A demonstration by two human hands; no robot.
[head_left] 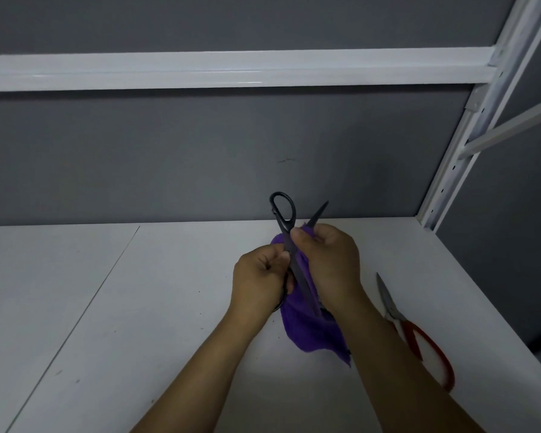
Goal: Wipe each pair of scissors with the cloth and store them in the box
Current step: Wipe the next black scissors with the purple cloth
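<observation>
The black scissors (287, 242) are spread open in the air above the white shelf (138, 307). Your left hand (260, 276) grips their lower handle, and your right hand (331, 260) pinches the purple cloth (313, 332) round one blade. Red-handled scissors (388, 303) lie on the shelf beside your right forearm.

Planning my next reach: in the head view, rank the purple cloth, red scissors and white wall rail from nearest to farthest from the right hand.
1. Purple cloth: gripped in the right hand itself.
2. Red scissors: flat on the shelf, right of that forearm.
3. White rail: high across the back wall.
</observation>
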